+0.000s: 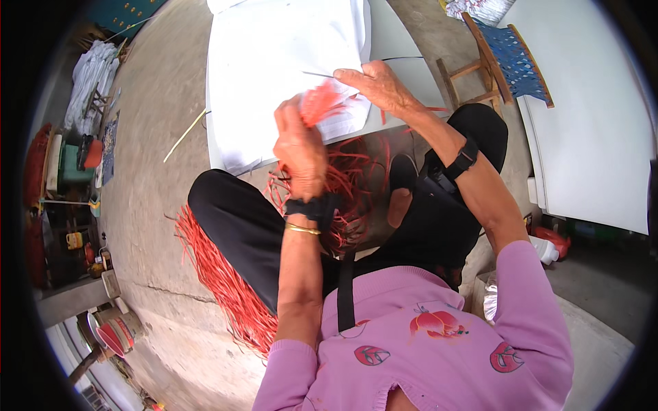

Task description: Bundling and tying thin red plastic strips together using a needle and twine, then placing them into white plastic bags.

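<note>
My left hand (299,140) is closed on a small red woven piece of flat strips (322,103), which is smeared by motion. Its loose ends point toward the right. Just beyond, my right hand (379,86) has thumb and forefinger pinched together at the far side of the piece; whatever is between them is too thin to make out. Both hands are above a low table covered with white sheets (274,61). Loose red strips (349,181) hang between my knees below the table edge. A thick bundle of red strips (223,277) lies beside my left leg.
A wooden folding stool with a blue woven seat (514,58) stands at the far right, beside a large white panel (589,116). On the concrete floor left of the table lies a pale strip (184,137). Household goods and a round red-and-white object (115,333) line the left side.
</note>
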### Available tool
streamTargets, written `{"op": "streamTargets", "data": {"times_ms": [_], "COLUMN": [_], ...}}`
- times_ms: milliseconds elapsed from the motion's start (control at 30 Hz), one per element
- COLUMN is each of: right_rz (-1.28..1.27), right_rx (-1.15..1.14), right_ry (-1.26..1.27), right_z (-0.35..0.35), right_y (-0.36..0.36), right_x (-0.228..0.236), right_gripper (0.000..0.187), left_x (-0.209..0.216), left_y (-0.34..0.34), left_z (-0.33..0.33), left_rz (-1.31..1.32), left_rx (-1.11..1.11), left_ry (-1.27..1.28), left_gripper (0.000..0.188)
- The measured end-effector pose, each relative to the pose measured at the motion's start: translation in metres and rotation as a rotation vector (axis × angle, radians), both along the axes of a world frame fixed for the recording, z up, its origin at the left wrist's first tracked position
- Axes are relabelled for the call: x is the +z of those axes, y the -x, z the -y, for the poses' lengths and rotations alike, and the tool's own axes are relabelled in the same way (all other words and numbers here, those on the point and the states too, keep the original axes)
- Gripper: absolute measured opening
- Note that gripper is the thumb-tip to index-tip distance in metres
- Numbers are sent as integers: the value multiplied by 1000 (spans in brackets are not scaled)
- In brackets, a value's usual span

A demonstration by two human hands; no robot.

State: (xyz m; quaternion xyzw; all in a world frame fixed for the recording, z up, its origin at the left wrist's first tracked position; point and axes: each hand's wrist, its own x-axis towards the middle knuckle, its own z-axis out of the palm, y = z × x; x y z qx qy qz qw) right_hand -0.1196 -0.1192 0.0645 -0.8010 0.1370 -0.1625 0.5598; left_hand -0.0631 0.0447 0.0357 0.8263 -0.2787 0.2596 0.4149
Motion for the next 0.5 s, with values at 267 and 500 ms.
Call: {"op": "streamTargets", "data": {"times_ms": [267, 500], "right_rz": [188, 124], "right_rx": [136, 43], "right_ry": [809, -313], "right_z": [-4, -25], "right_y": [-21, -50], "right_x": [-32, -33], "right_gripper": [43, 52], "left_x": [0, -2], "left_y": [-8, -6], "left_z": [5, 15], "left_rz": [104, -12], "left_rx": [46, -141], "left_ry": [94, 62], "left_gripper": [8, 19]}}
